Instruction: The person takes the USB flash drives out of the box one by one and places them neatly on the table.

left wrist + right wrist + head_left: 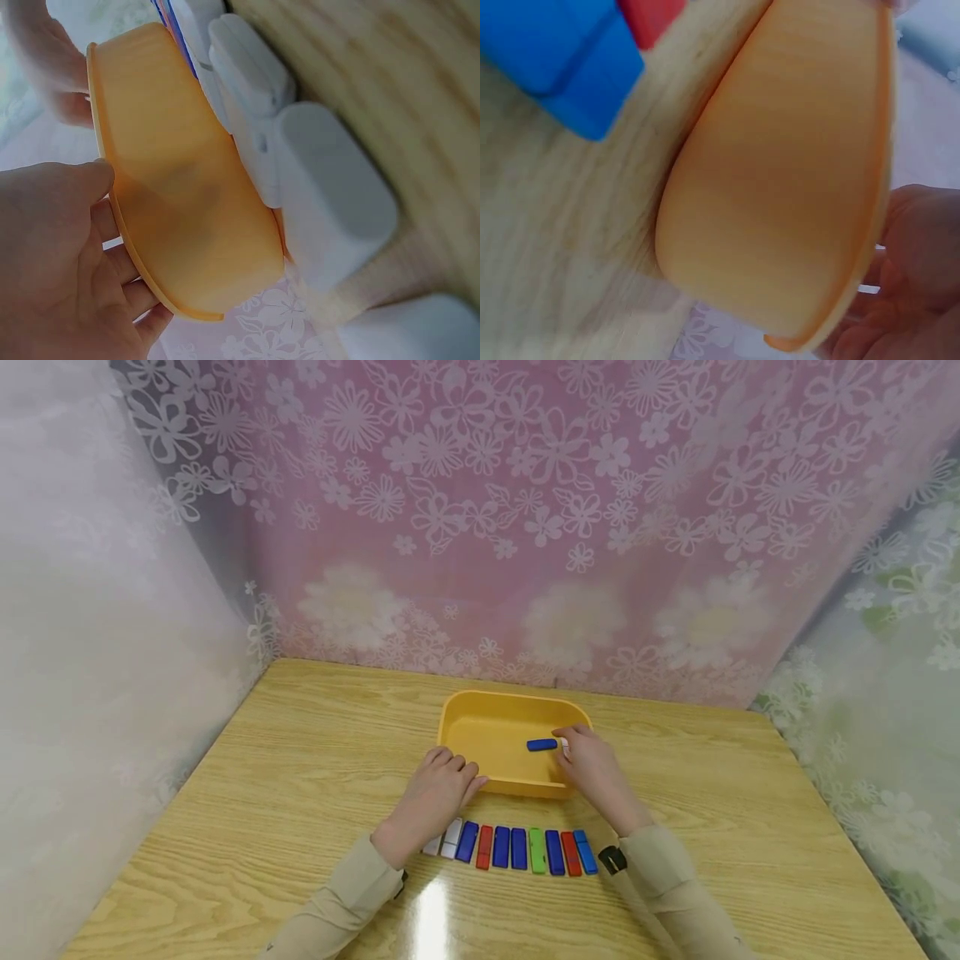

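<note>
A yellow plastic bin [487, 783] stands on the table. My left hand [438, 785] grips its front left rim; in the left wrist view the thumb lies on the rim with the fingers behind it. Reaching over the right side, my right hand [592, 767] pinches what looks like a small white USB stick [566, 746], mostly covered by the fingers. A blue stick [542, 745] lies in the bin beside those fingertips. The bin's wall hides the right fingertips in the right wrist view.
Before the bin runs a row of similar sticks, among them a green stick [537, 850], a red stick [483, 847] and a light blue stick [585, 852]. White sticks [251, 64] at the left end sit close to my left forearm. Floral curtains [480, 527] surround the table.
</note>
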`<state>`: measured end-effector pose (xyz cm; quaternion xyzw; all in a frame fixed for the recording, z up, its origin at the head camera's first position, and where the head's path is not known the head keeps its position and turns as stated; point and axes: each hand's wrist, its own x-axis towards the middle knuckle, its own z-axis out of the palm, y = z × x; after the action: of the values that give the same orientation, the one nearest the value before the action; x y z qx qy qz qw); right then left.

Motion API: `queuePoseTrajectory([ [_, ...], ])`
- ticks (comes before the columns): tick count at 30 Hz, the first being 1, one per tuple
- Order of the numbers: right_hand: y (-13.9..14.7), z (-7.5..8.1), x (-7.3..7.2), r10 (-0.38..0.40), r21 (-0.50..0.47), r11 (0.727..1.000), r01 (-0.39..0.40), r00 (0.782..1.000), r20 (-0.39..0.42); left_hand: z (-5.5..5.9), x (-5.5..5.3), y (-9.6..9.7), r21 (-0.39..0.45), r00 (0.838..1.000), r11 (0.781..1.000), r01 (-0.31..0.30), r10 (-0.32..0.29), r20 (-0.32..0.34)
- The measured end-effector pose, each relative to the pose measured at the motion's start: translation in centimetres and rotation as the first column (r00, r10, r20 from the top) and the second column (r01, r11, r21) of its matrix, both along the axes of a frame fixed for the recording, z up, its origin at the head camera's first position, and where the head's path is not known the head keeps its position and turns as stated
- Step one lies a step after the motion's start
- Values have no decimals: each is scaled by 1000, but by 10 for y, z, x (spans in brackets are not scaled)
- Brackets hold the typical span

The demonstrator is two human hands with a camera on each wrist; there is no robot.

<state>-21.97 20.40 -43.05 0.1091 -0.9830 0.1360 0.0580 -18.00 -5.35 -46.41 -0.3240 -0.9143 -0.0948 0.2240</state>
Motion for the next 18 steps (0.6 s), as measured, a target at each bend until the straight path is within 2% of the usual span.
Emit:
queuePoseTrajectory([
  [8,-8,-6,-18,-49,78,996,40,991,122,0,0,0,-4,1000,1000,-8,8,-14],
  [12,-12,-10,-24,-73,119,991,58,990,122,0,0,0,-4,1000,1000,-3,3,-26],
  [18,-14,-17,-29,-42,95,995,33,995,93,-1,-2,0,7,998,1000,10,-9,-56],
])
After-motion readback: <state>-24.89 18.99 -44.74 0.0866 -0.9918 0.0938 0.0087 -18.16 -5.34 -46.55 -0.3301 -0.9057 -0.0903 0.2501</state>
